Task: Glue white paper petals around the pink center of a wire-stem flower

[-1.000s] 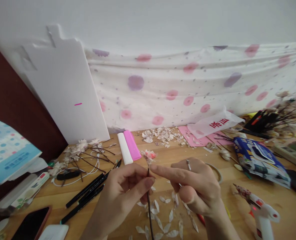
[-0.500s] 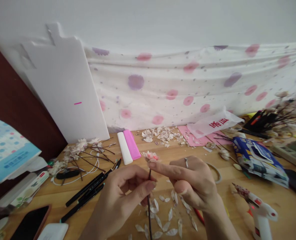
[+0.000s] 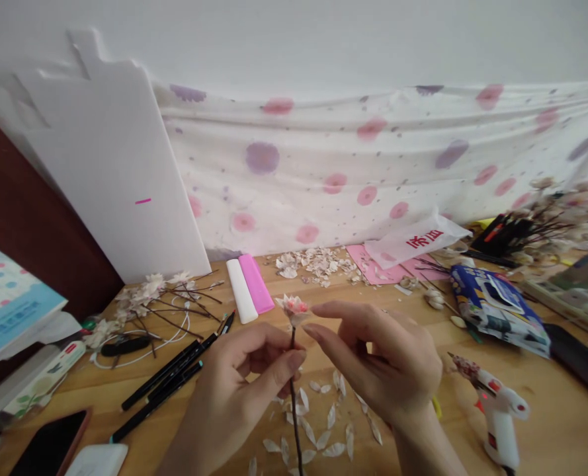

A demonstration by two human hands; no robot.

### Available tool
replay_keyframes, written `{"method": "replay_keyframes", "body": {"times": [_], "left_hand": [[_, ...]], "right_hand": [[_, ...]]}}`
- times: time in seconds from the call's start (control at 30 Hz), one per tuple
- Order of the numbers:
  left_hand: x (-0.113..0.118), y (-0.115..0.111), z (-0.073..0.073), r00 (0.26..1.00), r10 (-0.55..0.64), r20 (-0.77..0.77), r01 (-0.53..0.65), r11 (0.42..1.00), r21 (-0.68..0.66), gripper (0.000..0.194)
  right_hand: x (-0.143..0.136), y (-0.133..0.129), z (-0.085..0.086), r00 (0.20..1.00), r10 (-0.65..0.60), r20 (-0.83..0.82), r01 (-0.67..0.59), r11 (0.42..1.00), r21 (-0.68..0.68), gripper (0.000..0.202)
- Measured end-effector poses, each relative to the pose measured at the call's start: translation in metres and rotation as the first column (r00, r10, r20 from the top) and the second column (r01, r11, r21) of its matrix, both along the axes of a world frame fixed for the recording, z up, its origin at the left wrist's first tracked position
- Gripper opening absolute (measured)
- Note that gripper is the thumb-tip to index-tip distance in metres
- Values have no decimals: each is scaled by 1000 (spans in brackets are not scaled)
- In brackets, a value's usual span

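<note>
Head view: left hand (image 3: 251, 377) pinches stem (image 3: 295, 423), right hand (image 3: 393, 350) arches nearby.

Hands (image 3: 247, 383) close together, both half-curled.

The easiest way through is overhead: nothing hangs above the flower (image 3: 294, 309). Behind it, a strip of bare tabletop (image 3: 460, 423) runs to the petal scraps (image 3: 318, 264), with the pink case (image 3: 255, 284) blocking on the left. Another gap opens between the right hand (image 3: 393, 350) and the glue gun (image 3: 502, 416) — its nozzle juts into that lane. Black markers (image 3: 157, 400) crowd the left hand (image 3: 251, 370); below, the stem (image 3: 296, 416) crosses the loose petals (image 3: 331, 416).
</note>
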State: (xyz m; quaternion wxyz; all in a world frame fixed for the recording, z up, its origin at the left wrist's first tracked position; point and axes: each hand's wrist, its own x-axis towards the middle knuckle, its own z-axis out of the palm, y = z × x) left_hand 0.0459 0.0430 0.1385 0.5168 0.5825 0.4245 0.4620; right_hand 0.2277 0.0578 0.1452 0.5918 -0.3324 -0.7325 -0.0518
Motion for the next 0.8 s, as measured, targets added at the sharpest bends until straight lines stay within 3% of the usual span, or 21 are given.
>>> {"method": "replay_keyframes", "body": {"times": [0.37,0.67,0.8], "left_hand": [[3,1,0,999,-42,25,42,999,7,19],[2,3,0,968,-143,208,169,979,-116,22],[3,3,0,966,-160,203,187,975,-121,24]], "right_hand": [[-2,0,2,993,106,-59,-109,993,-55,9],[1,1,2,994,94,-51,-96,995,-41,10],[2,1,2,993,107,-44,-108,994,-11,9]]}}
